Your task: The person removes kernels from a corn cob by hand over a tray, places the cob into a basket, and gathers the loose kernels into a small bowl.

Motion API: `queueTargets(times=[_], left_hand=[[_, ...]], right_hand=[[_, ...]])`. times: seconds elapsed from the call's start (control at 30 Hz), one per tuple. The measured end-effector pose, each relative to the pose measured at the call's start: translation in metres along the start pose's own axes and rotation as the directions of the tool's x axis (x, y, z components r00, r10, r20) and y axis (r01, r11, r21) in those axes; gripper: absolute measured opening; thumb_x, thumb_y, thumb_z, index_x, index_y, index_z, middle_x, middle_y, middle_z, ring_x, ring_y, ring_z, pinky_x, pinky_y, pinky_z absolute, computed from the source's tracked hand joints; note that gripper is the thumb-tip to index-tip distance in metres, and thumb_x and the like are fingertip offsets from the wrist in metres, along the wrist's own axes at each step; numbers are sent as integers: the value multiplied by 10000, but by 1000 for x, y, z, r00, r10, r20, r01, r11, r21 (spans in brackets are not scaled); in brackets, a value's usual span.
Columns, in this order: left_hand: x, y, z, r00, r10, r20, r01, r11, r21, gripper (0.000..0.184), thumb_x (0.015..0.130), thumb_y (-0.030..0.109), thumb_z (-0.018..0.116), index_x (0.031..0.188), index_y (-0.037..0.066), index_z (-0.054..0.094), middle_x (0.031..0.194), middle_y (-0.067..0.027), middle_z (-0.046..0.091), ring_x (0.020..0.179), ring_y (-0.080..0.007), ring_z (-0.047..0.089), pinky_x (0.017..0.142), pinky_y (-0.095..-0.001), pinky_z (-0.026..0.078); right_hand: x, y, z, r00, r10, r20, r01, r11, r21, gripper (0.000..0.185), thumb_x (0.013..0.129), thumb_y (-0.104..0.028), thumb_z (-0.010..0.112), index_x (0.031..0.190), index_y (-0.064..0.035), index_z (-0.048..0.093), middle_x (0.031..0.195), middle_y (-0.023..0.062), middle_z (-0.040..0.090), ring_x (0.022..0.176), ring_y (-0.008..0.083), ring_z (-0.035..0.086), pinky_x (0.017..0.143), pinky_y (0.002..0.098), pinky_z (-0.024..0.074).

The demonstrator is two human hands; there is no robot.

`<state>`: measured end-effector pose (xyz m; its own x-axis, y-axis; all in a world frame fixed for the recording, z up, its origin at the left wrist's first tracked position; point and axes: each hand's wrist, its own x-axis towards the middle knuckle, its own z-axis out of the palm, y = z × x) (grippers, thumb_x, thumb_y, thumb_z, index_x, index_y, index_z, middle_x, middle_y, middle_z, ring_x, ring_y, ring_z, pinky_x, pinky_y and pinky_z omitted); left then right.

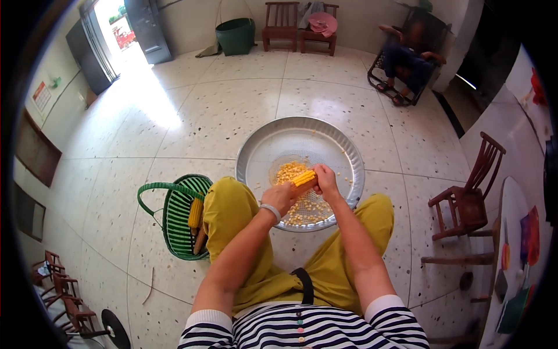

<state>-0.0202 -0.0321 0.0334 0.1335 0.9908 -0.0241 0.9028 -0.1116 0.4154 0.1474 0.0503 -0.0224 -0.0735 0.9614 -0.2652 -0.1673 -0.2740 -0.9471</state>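
Note:
My left hand (pixel 279 198) is closed around one end of a corn cob (pixel 303 178), and my right hand (pixel 325 180) grips its other end. Yellow kernels still line the cob's upper side, while a reddish-brown stripped part shows below. Under both hands a wide, round metal basin (pixel 256 145) rests on the floor. Inside it, a heap of loose kernels (pixel 289 171) appears to lie in a shallow clear bowl, and more kernels (pixel 308 214) are scattered across the basin's near side. Beside my left knee stands a green striped basket (pixel 172 216) holding a yellow corn cob (pixel 195 213) and a browner cob (pixel 200 241).
A wooden chair (pixel 468 203) and a table (pixel 504 232) stand to the right. At the back are a dark green bucket (pixel 236 37), wooden chairs (pixel 281 26) and a person (pixel 408 55) seated in a reclining chair. Small stools (pixel 72 308) line the lower left.

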Motion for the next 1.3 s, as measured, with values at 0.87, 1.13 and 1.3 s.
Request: queueTargets(times=[0.87, 1.13, 1.3], left_hand=[[4, -11, -3, 994, -25, 103, 39, 989, -144, 457, 770, 395, 679, 948, -12, 575, 901, -240, 632, 887, -378, 610, 756, -444, 473], [13, -17, 11, 992, -77, 102, 97, 974, -205, 487, 758, 399, 691, 942, -40, 586, 907, -255, 630, 877, -384, 612, 757, -438, 474], [11, -12, 11, 996, -50, 73, 61, 987, -147, 476, 764, 392, 688, 935, -41, 588, 896, -254, 631, 864, -385, 614, 748, -438, 477]], right_hand=[[-8, -6, -2, 964, -92, 251, 79, 995, 60, 256, 951, -245, 487, 1157, -96, 520, 724, -14, 510, 485, 51, 465, 392, 193, 373], [-19, -13, 11, 987, -132, 93, 102, 958, 269, 318, 892, -186, 617, 1183, -99, 523, 742, -20, 510, 461, 28, 413, 375, 181, 333], [-9, -4, 1, 987, -54, 154, 21, 978, 206, 313, 866, -171, 658, 1147, -101, 540, 740, -27, 506, 454, 23, 397, 368, 173, 319]])
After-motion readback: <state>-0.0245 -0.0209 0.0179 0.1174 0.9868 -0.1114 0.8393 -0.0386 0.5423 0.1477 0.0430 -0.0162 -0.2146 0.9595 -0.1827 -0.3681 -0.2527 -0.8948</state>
